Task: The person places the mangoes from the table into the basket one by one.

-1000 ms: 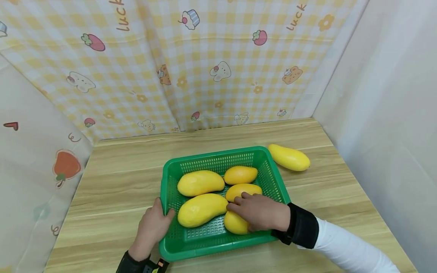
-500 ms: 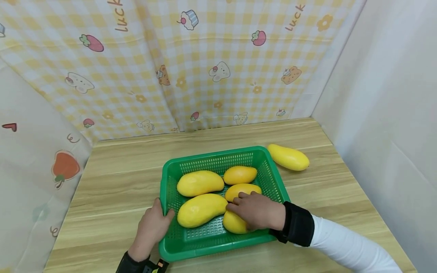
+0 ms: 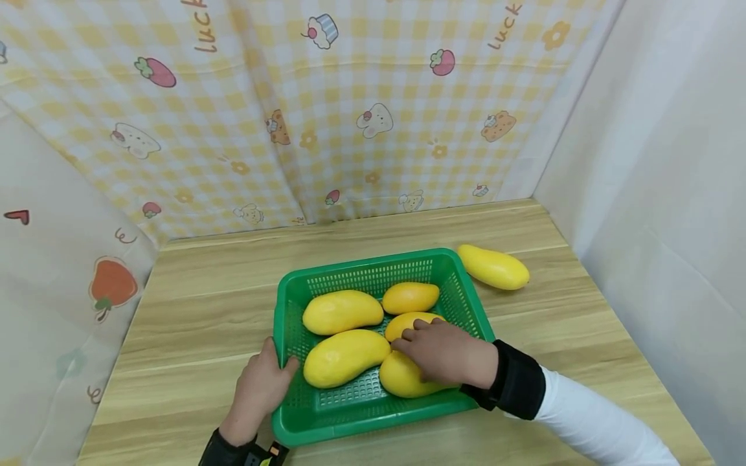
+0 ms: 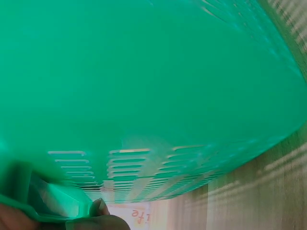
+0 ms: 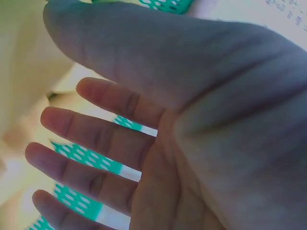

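My left hand (image 3: 264, 385) grips the left rim of a green plastic basket (image 3: 335, 430), with its thumb inside. In the left wrist view, fingertips (image 4: 98, 223) curl at the rim beside the slotted basket wall (image 4: 158, 96). My right hand (image 3: 443, 353) is over the near right mango (image 3: 402, 375), partly covering it. The right wrist view shows its fingers (image 5: 91, 139) spread and fairly straight, with nothing held between them and the thumb. Under the fingertips lies another mango (image 3: 410, 323). A smaller mango (image 3: 410, 298) and two larger mangoes (image 3: 344, 312) also lie in the basket.
Outside the basket, a long yellow mango (image 3: 494, 267) lies by its far right corner. The wooden table (image 3: 198, 310) meets a checked curtain (image 3: 361, 129) at the back and a white sheet (image 3: 658, 194) on the right.
My right hand has eased slightly up and away from the near right mango, so more of that fruit shows. The left hand and basket stay put.
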A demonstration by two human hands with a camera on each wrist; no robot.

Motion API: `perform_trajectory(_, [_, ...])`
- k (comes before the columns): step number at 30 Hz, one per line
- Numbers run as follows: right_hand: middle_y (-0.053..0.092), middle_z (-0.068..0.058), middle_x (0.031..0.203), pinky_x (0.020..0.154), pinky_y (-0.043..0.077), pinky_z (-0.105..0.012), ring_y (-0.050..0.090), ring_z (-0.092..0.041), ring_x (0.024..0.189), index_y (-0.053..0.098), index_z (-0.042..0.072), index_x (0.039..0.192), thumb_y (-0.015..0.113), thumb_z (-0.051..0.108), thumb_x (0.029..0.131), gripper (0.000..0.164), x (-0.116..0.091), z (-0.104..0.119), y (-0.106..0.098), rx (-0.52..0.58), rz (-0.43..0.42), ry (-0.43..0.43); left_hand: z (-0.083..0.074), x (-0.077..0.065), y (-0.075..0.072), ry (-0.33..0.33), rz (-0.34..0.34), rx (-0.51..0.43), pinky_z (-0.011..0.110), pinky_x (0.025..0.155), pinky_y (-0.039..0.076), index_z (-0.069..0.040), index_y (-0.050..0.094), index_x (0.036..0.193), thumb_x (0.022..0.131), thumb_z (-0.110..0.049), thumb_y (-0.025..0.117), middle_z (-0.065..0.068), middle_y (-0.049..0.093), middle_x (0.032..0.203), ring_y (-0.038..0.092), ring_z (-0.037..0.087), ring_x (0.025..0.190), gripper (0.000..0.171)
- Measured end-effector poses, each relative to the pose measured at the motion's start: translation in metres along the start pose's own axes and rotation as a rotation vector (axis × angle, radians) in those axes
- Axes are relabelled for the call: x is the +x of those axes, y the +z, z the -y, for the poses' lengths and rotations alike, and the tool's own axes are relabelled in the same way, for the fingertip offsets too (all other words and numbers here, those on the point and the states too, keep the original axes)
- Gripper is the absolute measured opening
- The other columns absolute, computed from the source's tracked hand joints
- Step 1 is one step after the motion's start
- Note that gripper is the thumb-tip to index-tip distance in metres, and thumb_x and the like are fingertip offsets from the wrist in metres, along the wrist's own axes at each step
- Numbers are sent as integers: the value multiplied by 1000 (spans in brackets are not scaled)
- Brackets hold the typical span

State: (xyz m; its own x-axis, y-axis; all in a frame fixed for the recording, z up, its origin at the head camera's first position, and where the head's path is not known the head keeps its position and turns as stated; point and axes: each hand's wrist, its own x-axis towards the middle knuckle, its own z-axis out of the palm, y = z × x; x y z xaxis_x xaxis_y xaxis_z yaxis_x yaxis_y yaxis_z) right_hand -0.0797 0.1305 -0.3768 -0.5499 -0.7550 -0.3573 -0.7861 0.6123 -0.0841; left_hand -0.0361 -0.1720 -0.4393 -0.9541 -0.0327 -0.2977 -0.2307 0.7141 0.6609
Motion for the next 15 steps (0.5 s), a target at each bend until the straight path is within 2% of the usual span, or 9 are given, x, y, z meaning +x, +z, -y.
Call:
perform_trajectory(7, [58,-3,121,86,47,-36,54,-22,107,54,14,132,76,29,82,57,-11,-13,-20,57,-84,10,0,0,0,11,-4,1,30,42,47,14,41,118,94,-15,52,9,57,69,58,16,50,40])
perform_trajectory(12, [57,-7,124,89,48,-40,53,-26,111,53,9,133,75,26,83,57,-21,-28,-30,110,-218,-2,0,0,0,13,-3,1,30,43,47,15,40,118,94,-15,51,9,58,70,59,16,51,40])
perform_trajectory(15, [58,-8,123,87,48,-38,54,-26,110,55,7,131,76,25,82,56,-28,-37,-34,114,-306,7,0,0,0,11,-2,0,30,43,47,15,40,118,94,-15,51,9,58,70,59,16,51,40])
